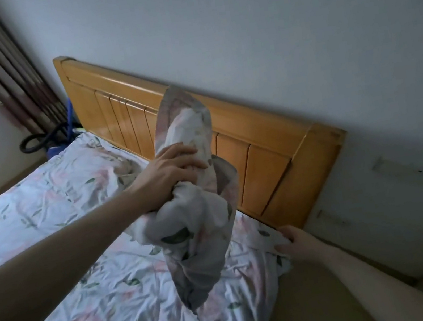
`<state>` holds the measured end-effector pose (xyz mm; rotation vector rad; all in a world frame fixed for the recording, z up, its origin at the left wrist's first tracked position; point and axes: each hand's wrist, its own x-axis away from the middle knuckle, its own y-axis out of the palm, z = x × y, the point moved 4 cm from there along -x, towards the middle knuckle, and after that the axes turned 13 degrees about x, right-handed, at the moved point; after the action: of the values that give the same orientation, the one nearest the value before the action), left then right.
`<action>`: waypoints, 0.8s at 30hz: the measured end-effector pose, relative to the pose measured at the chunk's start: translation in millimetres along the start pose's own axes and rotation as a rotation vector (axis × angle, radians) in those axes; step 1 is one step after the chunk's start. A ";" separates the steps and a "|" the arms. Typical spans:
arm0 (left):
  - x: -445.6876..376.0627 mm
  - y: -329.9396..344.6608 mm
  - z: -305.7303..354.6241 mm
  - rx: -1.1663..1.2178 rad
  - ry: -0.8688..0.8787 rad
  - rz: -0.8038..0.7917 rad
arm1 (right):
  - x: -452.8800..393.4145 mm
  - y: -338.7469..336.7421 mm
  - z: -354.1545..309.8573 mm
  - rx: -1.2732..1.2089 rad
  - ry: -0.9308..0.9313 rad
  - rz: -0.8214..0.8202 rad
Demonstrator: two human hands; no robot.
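Head view is showing the left hand (170, 174) clenching a bunched white floral fabric cover (200, 218), while below it the right hand (294, 244) is pinching a flowered white bedsheet (116, 302).

A honey-coloured wooden headboard (256, 136) with grooved panels stands flat against the pale grey wall (239, 29). In the far corner hangs a brown striped curtain (2, 69). At its foot a black hose (33, 141) coils beside something blue (56, 151), just past the headboard's end.
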<state>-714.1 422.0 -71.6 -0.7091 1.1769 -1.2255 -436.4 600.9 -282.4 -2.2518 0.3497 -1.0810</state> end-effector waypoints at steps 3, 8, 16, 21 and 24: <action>7.1 -23.6 -15.8 -0.019 -0.046 0.033 | -24.1 -0.1 4.3 0.025 0.023 -0.028; 48.5 -37.5 -79.6 -0.002 -0.289 -0.029 | -62.0 -3.8 5.9 0.036 0.035 -0.058; 159.8 82.6 -176.4 -0.214 -0.757 -0.482 | -118.2 16.3 -10.7 0.155 0.049 -0.231; 204.8 162.0 -169.4 0.028 -1.114 -0.427 | -155.0 53.3 -18.5 0.207 0.055 -0.314; 234.3 215.1 -168.3 0.122 -1.253 -0.412 | -178.0 78.3 -16.4 0.244 0.061 -0.312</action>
<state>-820.0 280.8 -385.1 -1.3707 -0.0890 -0.8589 -559.6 617.5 -432.8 -2.0993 -0.1114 -1.2768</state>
